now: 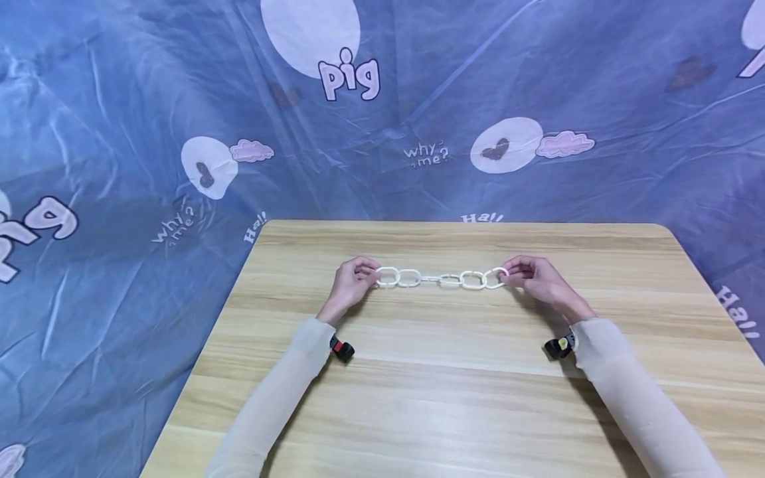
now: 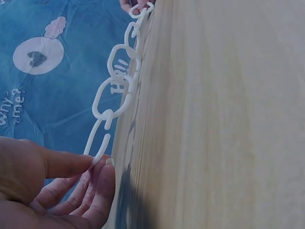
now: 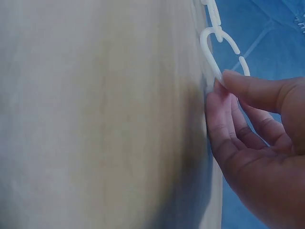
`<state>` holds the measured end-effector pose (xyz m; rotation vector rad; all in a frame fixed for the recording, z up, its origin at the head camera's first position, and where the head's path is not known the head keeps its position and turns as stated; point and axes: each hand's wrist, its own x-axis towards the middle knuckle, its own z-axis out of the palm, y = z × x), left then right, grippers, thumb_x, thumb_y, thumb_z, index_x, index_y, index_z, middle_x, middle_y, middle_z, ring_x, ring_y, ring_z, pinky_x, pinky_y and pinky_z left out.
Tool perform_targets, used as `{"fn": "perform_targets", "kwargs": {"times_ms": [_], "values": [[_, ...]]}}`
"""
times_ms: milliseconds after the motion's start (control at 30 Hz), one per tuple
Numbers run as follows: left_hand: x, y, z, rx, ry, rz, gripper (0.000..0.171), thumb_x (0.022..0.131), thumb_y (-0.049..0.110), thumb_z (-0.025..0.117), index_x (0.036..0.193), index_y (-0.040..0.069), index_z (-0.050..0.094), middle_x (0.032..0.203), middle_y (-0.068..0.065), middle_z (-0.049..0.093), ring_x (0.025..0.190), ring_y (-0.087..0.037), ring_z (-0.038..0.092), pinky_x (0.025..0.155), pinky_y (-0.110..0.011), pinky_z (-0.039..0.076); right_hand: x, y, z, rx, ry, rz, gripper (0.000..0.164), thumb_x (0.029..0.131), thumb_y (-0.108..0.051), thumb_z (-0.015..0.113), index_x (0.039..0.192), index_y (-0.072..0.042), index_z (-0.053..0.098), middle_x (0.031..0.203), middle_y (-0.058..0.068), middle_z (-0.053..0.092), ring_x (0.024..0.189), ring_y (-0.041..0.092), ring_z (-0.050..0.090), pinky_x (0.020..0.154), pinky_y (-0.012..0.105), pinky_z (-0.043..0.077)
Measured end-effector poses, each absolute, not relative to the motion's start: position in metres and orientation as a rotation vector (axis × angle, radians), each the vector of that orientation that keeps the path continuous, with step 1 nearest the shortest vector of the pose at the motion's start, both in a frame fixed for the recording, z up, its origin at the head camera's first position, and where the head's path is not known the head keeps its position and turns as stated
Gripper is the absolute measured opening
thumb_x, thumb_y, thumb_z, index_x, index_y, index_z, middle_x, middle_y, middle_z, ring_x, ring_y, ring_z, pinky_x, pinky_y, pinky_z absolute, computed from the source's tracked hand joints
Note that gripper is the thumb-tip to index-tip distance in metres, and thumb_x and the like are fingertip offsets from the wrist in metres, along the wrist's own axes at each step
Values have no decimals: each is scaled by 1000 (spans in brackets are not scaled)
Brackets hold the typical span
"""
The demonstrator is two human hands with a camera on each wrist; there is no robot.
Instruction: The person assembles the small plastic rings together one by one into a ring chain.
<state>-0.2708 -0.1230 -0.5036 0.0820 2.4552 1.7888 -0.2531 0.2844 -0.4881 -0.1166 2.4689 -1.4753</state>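
A chain of several white oval links (image 1: 409, 278) stretches sideways between my two hands over the far half of the table. My left hand (image 1: 354, 281) pinches the link at the left end between thumb and fingers. At the opposite end my right hand (image 1: 538, 279) pinches the last link the same way. In the left wrist view the link (image 2: 99, 138) nearest the left hand has a small gap in its side. The end link (image 3: 209, 50) in the right wrist view shows a similar gap. Fingertips cover part of both end links.
The wooden table (image 1: 442, 411) has a rounded far edge. Behind and to the left hangs a blue printed cloth (image 1: 382, 179). A small black device is strapped at each wrist, one on the left (image 1: 343, 351) and one on the right (image 1: 557, 348).
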Motion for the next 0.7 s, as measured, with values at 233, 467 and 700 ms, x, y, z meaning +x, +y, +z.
{"fn": "perform_targets", "kwargs": {"times_ms": [233, 467, 700], "values": [[-275, -124, -506, 85, 2470, 1751, 19, 89, 5, 69, 107, 0, 68, 97, -18, 73, 76, -22, 72, 70, -28, 63, -252, 281, -489, -57, 2499, -1398, 36, 92, -18, 68, 121, 2, 57, 113, 20, 66, 87, 8, 65, 67, 21, 54], [-278, -126, -508, 66, 2505, 1702, 15, 89, 6, 70, 104, 4, 70, 95, -16, 74, 76, -22, 72, 67, -25, 62, -255, 277, -494, -46, 2531, -1365, 36, 92, -21, 68, 120, -1, 59, 109, 16, 66, 84, 8, 63, 63, 21, 52], [-281, -124, -510, 72, 2509, 1670, 18, 88, 5, 70, 106, 3, 69, 96, -16, 74, 73, -18, 71, 67, -24, 61, -252, 270, -495, -63, 2550, -1379, 36, 91, -18, 69, 119, 2, 59, 109, 22, 64, 81, 7, 61, 62, 19, 52]]}}
